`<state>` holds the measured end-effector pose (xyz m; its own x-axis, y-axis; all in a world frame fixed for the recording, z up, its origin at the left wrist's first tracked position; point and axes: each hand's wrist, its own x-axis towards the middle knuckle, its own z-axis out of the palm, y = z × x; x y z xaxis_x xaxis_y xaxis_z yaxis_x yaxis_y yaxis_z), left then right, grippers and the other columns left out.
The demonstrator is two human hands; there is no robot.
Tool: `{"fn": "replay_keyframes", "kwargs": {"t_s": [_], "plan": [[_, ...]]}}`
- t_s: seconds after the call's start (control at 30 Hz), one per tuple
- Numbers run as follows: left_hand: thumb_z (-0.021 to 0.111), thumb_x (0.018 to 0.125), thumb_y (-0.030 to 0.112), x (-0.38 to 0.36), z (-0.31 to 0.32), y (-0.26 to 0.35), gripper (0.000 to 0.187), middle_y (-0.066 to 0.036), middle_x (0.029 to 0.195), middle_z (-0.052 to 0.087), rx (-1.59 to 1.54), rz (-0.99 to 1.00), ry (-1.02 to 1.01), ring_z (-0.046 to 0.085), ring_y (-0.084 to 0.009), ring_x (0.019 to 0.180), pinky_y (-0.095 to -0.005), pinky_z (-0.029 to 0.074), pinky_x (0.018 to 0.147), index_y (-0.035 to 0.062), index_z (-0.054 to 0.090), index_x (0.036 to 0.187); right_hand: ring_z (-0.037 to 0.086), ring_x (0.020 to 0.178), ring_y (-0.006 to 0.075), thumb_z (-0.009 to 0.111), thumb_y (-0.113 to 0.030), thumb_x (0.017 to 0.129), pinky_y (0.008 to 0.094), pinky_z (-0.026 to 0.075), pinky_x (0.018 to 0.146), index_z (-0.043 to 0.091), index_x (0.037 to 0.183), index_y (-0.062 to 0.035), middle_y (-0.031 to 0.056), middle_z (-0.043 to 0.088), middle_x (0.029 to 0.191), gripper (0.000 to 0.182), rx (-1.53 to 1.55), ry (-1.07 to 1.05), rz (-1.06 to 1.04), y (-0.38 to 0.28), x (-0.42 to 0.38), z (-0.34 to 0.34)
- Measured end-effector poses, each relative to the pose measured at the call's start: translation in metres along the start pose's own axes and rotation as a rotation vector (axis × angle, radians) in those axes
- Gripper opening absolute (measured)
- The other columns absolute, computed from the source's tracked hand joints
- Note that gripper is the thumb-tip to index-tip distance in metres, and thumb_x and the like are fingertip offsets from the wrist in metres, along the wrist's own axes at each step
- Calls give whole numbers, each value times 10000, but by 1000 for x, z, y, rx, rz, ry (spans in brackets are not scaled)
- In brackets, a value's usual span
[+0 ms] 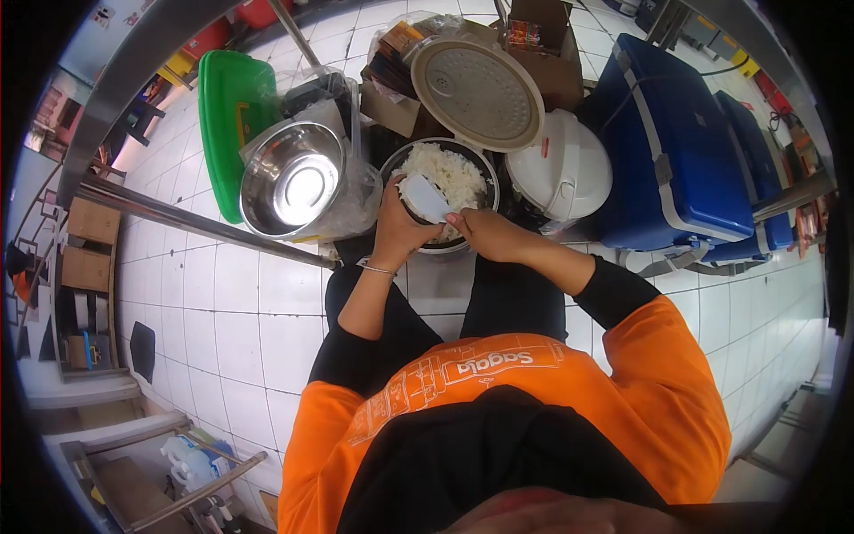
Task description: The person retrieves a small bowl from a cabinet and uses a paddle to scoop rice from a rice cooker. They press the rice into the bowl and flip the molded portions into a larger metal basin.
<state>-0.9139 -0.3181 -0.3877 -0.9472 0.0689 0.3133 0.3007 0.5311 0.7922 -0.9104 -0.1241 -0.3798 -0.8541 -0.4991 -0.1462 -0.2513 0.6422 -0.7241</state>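
Observation:
A pot of cooked white rice (454,174) stands in front of my knees. My right hand (487,234) is closed at the near end of a white rice paddle (425,198), whose flat blade lies over the left part of the rice. On the left side of the pot, my left hand (400,228) curls with fingers and thumb around the blade's outer side. What its palm holds is hidden. A round pale lid (479,93) with a dimpled inner face stands raised behind the pot.
A steel bowl (294,178) and a green lid (233,133) are at the left. To the right stand a white rice cooker (559,166) and a blue cooler box (676,151). Cardboard boxes (544,53) sit behind. A metal table bar (205,222) crosses at left.

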Motion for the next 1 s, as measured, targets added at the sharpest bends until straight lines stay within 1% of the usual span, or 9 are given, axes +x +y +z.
{"fn": "replay_keyframes", "kwargs": {"t_s": [0.1, 0.3, 0.4, 0.5, 0.57, 0.63, 0.8, 0.87, 1.0], "plan": [[831, 518, 169, 3, 4, -2, 891, -230, 1159, 539, -37, -7, 12, 540, -359, 1107, -384, 429, 947, -40, 389, 1263, 603, 806, 470, 286, -424, 1009, 506, 458, 771, 593, 798, 73, 310, 605, 759, 621, -80, -30, -64, -3, 11, -10], [844, 578, 173, -1, 8, 1, 780, -209, 1120, 576, -177, -84, 31, 581, -298, 1068, -359, 454, 907, -41, 415, 1193, 618, 567, 348, 299, -455, 1002, 456, 491, 587, 584, 767, 64, 199, 598, 617, 637, 32, -179, -74, 43, 51, -33], [851, 596, 173, -1, 9, -13, 739, -199, 1109, 588, -201, -108, 7, 585, -273, 1058, -351, 455, 902, -41, 424, 1160, 580, 476, 298, 288, -489, 994, 420, 471, 488, 583, 809, 65, 139, 572, 578, 655, 230, -400, 300, 21, 43, -79], [858, 580, 150, -3, 9, -16, 765, -205, 1125, 581, -269, -120, -3, 582, -265, 1058, -347, 451, 915, -45, 417, 1174, 608, 585, 330, 309, -506, 983, 406, 496, 596, 605, 879, 57, 186, 606, 658, 646, 266, -141, 343, 29, 43, -67], [858, 581, 133, 1, 15, -17, 766, -196, 1133, 578, -231, -110, 41, 579, -257, 1054, -344, 450, 922, -42, 415, 1181, 611, 721, 337, 341, -503, 975, 402, 487, 742, 619, 916, 55, 239, 623, 767, 626, 16, 154, -177, 46, 35, -12], [859, 582, 116, 1, 13, -11, 768, -186, 1141, 576, -179, -105, 97, 577, -250, 1050, -340, 449, 929, -40, 413, 1188, 596, 832, 341, 382, -479, 970, 403, 446, 856, 628, 965, 56, 270, 627, 877, 589, 72, 63, -24, 26, 27, 9], [863, 614, 124, 7, -25, 10, 794, -134, 1159, 561, -474, -151, 157, 556, -206, 1058, -328, 443, 943, -27, 387, 1232, 540, 553, 199, 443, -481, 956, 330, 459, 552, 555, 775, 7, 106, 549, 631, 533, 198, 359, -270, 37, 25, -18], [865, 626, 141, 16, -60, 22, 796, -121, 1149, 561, -394, -150, 229, 551, -195, 1057, -318, 448, 935, -29, 386, 1238, 384, 386, 95, 456, -497, 950, 255, 306, 351, 470, 707, -64, 5, 428, 553, 497, 794, 124, 264, 4, 2, -51], [892, 577, 286, 46, -160, 15, 948, -143, 1010, 623, -209, -408, 247, 580, -241, 1061, -340, 500, 848, -74, 299, 1222, 326, 340, 70, 476, -493, 945, 234, 240, 307, 460, 710, -92, -17, 400, 541, 465, 729, 159, 258, 4, -17, -49]]}}
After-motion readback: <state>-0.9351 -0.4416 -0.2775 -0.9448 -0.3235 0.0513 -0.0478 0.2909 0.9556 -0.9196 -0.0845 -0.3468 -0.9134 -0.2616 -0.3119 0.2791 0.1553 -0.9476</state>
